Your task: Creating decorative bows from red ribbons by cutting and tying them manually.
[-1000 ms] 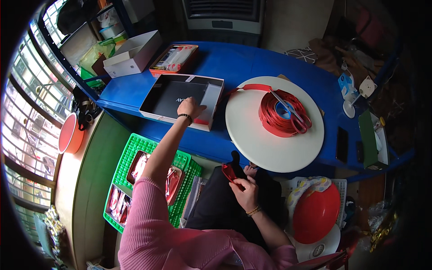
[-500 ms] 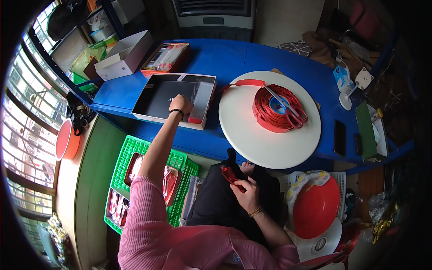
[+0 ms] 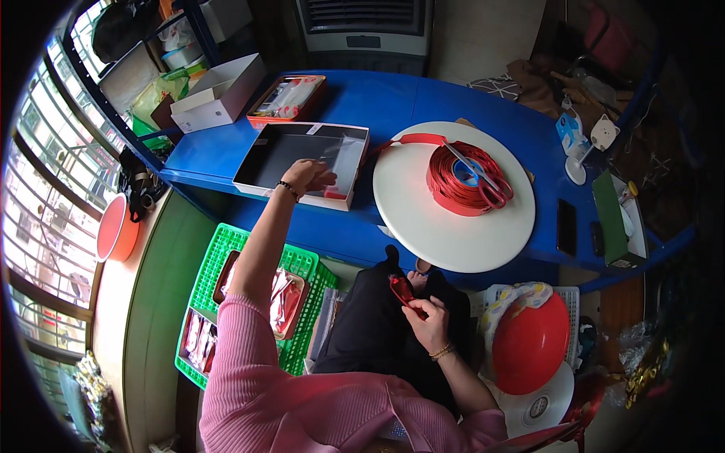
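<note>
My left hand (image 3: pixel 308 178) is over a shallow white-rimmed box (image 3: pixel 260 162) with a dark inside, its fingers stretched out and apart. I see nothing in them. Beside those fingers, a clear plastic packet (image 3: pixel 348 155) with a red end lies along the box's right side. Above my lap, my right hand (image 3: pixel 429 323) is closed on a small dark red ribbon-like piece (image 3: pixel 401 288), which sticks out past the fingertips. A roll of red ribbon (image 3: pixel 449 189) rests on a round white board (image 3: pixel 411 226), with red-handled scissors (image 3: pixel 487 181) lying across it.
On the blue table (image 3: pixel 370 90) sit an orange tray (image 3: pixel 260 119) of packets, an open white carton (image 3: pixel 200 109) and a dark phone (image 3: pixel 567 226). Low on the left is a green basket (image 3: pixel 245 235) with filled trays. A red basin (image 3: pixel 529 347) stands low right.
My left hand has lifted slightly and moved right over the box, its fingers opening from a closed shape. My right hand keeps the red piece, shifted a little right in view.
</note>
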Available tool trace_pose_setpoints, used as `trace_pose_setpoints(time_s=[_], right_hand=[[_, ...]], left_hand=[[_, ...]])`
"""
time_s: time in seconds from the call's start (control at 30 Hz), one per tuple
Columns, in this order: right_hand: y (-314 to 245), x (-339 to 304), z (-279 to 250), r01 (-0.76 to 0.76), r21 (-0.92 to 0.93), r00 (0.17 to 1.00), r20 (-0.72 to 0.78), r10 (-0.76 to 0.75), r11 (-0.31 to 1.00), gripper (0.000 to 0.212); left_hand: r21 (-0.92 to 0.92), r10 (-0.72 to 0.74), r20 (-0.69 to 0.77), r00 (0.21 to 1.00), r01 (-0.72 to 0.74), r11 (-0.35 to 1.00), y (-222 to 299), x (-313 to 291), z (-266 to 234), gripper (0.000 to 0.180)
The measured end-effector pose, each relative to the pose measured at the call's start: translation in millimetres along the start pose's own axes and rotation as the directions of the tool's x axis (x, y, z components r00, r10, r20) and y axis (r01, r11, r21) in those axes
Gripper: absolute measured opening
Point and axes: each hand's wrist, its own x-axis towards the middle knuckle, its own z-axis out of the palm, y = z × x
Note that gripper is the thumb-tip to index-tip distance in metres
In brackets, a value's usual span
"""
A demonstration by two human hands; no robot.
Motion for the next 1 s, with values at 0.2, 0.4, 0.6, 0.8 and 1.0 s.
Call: trace_pose_setpoints(time_s=[0.2,0.4,0.6,0.8,1.0], right_hand=[[-2,-5,-3,0.013,-0.004,1.0,-0.016,-0.013,1.0,0.012],[1,-13,-2,0.008,-0.014,1.0,-0.009,-0.008,1.0,0.011],[-1,-10,-10,0.018,-0.016,0.999,-0.045,-0.019,1.0,0.011],[-21,7,-20,0.047,-0.025,0.987,-0.15,-0.051,0.999,0.011],[-41,10,-22,0.207,-0.086,0.968,-0.124,-0.217,0.975,0.012]], left_hand=[[-0.062,-0.143,0.249,0.958,0.164,0.985,4,1,-2,0.028],[-0.068,-0.091,0.39,0.917,0.127,0.99,-10,15,-16,0.026],[-0.127,0.236,0.05,0.971,-0.228,0.965,1,-57,10,0.016],[-0.143,0.23,0.052,0.972,-0.22,0.965,-54,-136,50,0.014],[-0.318,0.03,0.062,0.998,-0.009,0.948,-101,-162,78,0.015]])
